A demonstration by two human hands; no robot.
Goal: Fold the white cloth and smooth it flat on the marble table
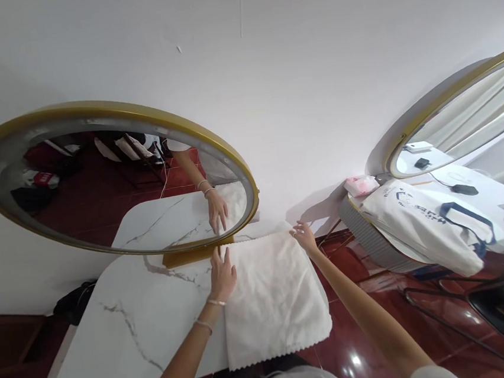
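Observation:
A white cloth [271,300] with scalloped edges is spread over the right end of a white marble-patterned table [115,339], and its near edge reaches the table's front. My left hand [223,278] rests at the cloth's far left corner, fingers stretched out and slightly apart, close to the gold mirror base [187,256]. At the far right corner, the fingertips of my right hand [303,236] are closed on the cloth's edge. Bracelets circle my left wrist.
An oval gold-framed mirror [251,177] stands at the table's back, reflecting my left hand. To the right are a second mirror [392,160], a tissue pack [361,185] and a white tote bag [419,214] on another table. A dark bag [73,302] lies left, by the wall.

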